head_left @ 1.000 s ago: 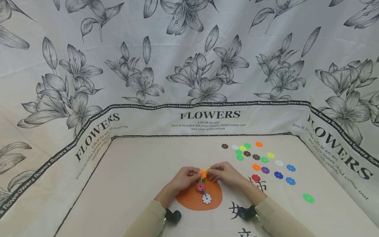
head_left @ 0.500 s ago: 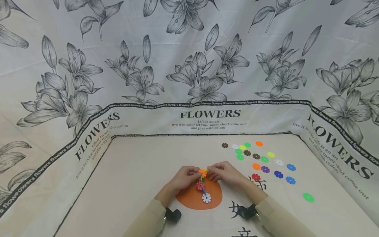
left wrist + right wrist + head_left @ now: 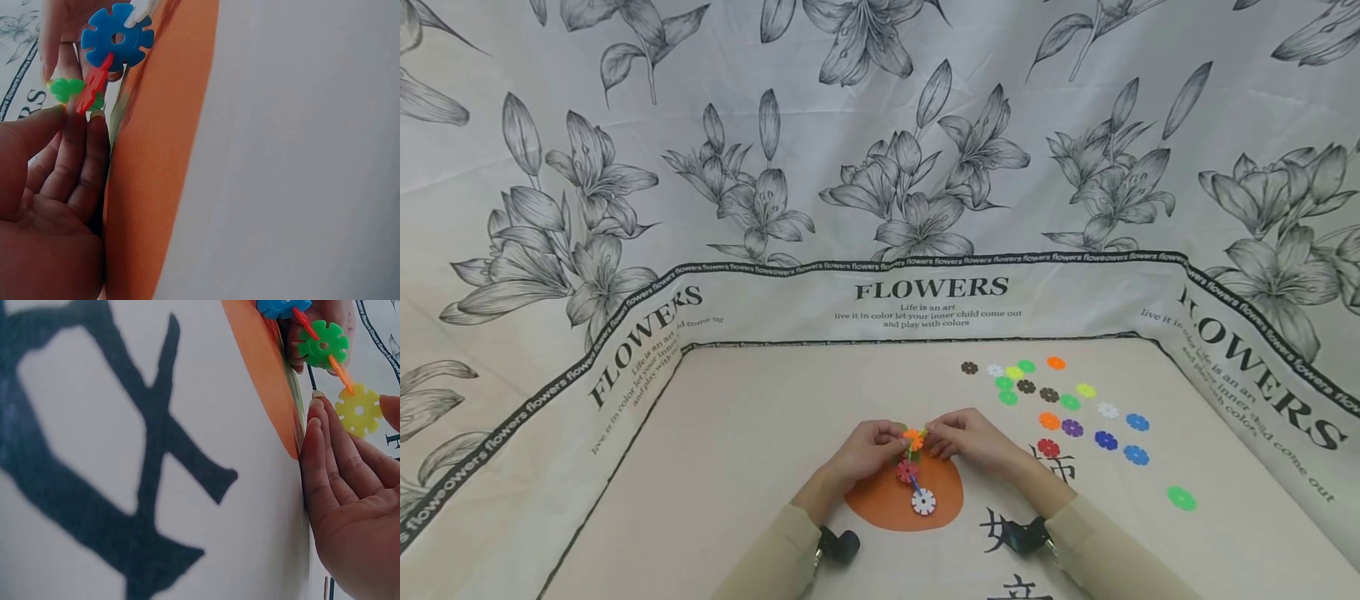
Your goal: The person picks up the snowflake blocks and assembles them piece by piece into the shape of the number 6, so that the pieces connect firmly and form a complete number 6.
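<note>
Both hands hold a chain of notched plastic snowflake discs over the printed orange circle. My left hand (image 3: 872, 448) pinches the chain near the green disc (image 3: 65, 89), its thumb and fingers at that disc's edge. My right hand (image 3: 967, 437) pinches the yellow disc (image 3: 359, 411) between thumb and fingers. An orange disc (image 3: 913, 438) slots between the green and yellow ones. From the green disc the chain runs toward the wearer through a red disc (image 3: 907, 472) and a blue disc (image 3: 130, 40) to a white disc (image 3: 923, 502) at the near end.
Several loose discs lie scattered at the back right, among them a purple disc (image 3: 1072, 427), a red one nearer the right arm and a lone green disc (image 3: 1182, 498). Printed cloth covers the table (image 3: 737, 450) and rises as walls on three sides.
Less of the yellow disc shows at the right fingertips than a second ago, close against the orange disc. Both hands have otherwise barely moved.
</note>
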`<state>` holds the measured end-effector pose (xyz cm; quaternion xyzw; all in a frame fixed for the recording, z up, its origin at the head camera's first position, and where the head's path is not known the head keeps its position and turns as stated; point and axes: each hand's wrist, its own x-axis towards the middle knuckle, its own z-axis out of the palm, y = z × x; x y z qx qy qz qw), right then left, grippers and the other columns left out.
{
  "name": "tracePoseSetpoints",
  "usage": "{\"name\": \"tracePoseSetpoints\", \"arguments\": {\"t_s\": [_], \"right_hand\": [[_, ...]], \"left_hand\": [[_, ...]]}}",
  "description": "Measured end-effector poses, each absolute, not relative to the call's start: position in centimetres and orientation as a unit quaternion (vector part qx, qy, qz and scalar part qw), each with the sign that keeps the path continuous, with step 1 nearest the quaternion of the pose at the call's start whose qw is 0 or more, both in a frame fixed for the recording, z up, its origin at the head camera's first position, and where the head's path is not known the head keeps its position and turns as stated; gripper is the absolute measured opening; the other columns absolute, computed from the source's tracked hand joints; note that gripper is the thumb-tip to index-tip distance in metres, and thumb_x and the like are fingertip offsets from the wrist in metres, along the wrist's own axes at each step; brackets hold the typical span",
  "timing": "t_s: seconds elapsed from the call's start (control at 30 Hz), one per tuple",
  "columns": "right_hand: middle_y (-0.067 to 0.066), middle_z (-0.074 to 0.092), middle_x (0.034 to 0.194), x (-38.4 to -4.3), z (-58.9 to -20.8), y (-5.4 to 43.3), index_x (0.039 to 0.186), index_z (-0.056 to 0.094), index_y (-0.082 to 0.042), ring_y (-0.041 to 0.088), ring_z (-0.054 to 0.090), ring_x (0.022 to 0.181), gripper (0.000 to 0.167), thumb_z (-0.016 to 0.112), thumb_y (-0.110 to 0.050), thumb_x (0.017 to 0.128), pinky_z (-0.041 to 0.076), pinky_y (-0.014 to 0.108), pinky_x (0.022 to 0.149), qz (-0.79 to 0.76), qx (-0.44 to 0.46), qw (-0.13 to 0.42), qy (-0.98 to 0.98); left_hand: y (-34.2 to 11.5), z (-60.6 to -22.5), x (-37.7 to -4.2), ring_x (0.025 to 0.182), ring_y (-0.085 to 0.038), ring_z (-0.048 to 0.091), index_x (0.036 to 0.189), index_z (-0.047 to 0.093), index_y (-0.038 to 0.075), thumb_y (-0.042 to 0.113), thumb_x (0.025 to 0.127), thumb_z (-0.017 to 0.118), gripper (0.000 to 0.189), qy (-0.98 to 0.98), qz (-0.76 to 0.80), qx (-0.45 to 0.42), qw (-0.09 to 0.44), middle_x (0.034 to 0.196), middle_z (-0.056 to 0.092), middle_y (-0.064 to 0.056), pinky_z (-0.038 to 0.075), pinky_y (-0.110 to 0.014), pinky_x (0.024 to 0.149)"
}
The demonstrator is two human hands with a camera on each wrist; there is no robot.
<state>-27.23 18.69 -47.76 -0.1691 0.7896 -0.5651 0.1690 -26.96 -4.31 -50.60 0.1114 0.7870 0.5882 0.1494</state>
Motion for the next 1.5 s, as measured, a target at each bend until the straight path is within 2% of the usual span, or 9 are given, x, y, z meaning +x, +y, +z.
{"name": "tracePoseSetpoints", "arguments": {"t_s": [0.6,0.93,1.5], "right_hand": [[0.023,0.074,0.104,-27.0,-47.4,18.7,0.114,0.07,0.011,0.035,0.07,0.092,0.037,0.056,-0.023,0.107,0.058,0.045,0.085,-0.56,-0.169,0.166,0.794],[0.024,0.074,0.103,-27.1,-47.9,18.8,0.113,0.07,0.012,0.034,0.07,0.089,0.035,0.056,-0.02,0.106,0.059,0.041,0.082,-0.557,-0.18,0.164,0.794],[0.022,0.074,0.106,-26.9,-48.3,18.3,0.116,0.069,0.011,0.033,0.071,0.092,0.034,0.056,-0.019,0.106,0.058,0.04,0.086,-0.564,-0.18,0.162,0.79]], "left_hand": [[-4.1,-50.8,-27.3,0.083,-0.015,0.063,0.102,0.07,0.004,0.018,0.1,0.069,0.015,0.778,0.6,0.113,0.151,0.09,0.073,-0.005,0.05,-0.026,0.076],[-4.1,-50.6,-27.1,0.081,-0.015,0.062,0.1,0.07,0.003,0.017,0.099,0.069,0.014,0.776,0.602,0.117,0.149,0.088,0.072,-0.004,0.047,-0.026,0.074],[-4.3,-50.5,-26.9,0.084,-0.016,0.063,0.101,0.071,0.003,0.02,0.098,0.07,0.017,0.778,0.6,0.109,0.152,0.091,0.072,-0.005,0.051,-0.029,0.08]]}}
